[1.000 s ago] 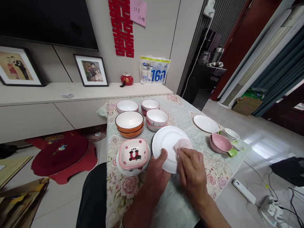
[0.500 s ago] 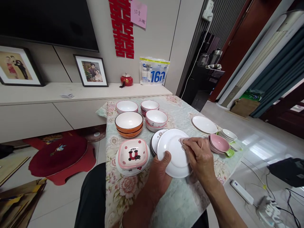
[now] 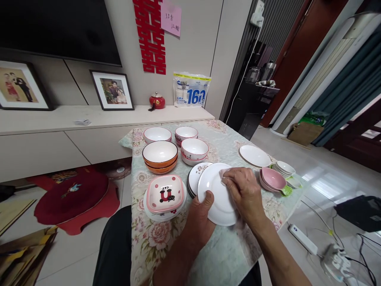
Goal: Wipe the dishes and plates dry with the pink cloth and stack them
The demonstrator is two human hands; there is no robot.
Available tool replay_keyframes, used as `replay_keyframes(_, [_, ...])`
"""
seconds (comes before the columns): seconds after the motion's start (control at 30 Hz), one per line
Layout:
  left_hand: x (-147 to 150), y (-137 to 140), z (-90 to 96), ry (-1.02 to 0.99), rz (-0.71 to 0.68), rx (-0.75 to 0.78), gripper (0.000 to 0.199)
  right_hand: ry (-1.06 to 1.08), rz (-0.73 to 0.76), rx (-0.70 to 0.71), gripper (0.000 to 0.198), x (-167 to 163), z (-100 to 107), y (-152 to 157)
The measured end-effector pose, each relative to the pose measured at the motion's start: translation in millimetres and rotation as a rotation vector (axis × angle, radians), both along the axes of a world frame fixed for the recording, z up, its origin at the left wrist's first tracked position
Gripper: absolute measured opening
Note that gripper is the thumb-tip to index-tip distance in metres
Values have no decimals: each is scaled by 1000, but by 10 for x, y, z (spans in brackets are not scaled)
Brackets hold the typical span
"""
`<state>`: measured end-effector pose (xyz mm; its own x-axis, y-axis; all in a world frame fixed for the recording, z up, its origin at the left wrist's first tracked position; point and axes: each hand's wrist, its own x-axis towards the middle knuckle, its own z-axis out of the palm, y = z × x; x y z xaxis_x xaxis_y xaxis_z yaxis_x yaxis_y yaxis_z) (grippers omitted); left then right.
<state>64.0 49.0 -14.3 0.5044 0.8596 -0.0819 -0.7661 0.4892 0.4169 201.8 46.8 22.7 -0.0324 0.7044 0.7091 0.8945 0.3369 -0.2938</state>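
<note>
A plain white plate [image 3: 214, 198] is tilted up in front of me, gripped at its lower left edge by my left hand [image 3: 201, 216], thumb on the face. My right hand [image 3: 244, 190] pinches a small pale pinkish cloth [image 3: 223, 173] and presses it against the plate's upper right part. Behind the plate's left side sits a stack of plates [image 3: 194, 178] with dark rims. Left of that, a square pink-rimmed dish [image 3: 165, 194] with a cat picture rests on round white plates. Most of the cloth is hidden under my fingers.
Orange bowls [image 3: 160, 157] and white bowls with red rims [image 3: 195, 149] stand in stacks farther back. On the right are an oval white plate [image 3: 255, 155], pink bowls [image 3: 272, 179] and small white bowls [image 3: 285, 168]. A flowered cloth [image 3: 157, 254] covers the table.
My right hand with the cloth has slid slightly left and up across the plate's face. My left hand keeps its hold on the plate.
</note>
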Motion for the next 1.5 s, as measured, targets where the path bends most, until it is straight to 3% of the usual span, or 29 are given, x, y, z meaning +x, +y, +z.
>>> replay_keyframes(0.13, [6, 21, 15, 18, 30, -23, 75, -55, -183, 81, 9, 17, -82, 12])
replay_keyframes(0.23, [10, 14, -5, 12, -5, 0, 72, -24, -209, 97, 9, -98, -81, 33])
replay_keyframes(0.47, [-29, 48, 12, 13, 37, -3, 51, 52, 196, -115, 10, -299, 19, -58])
replay_keyframes(0.63, [-50, 85, 51, -30, 73, -57, 58, -8, 342, -181, 14, -126, -15, -288])
replay_keyframes(0.87, [-20, 35, -3, -39, -25, -33, 59, 5, 124, 12, 9, 167, -32, -67])
replay_keyframes(1.03, [-40, 27, -10, 10, -65, -37, 62, 122, 274, -126, 14, 301, 118, 177])
replay_keyframes(1.13, [-39, 22, -6, 2, -55, -26, 62, 189, 273, -153, 18, 373, 121, 232])
replay_keyframes(1.4, [-17, 55, 6, -33, 117, -95, 71, 294, -31, 9, 31, 127, -377, -29])
replay_keyframes(1.5, [-11, 85, 2, -41, 144, -121, 71, 283, -62, 74, 35, -52, -499, -181])
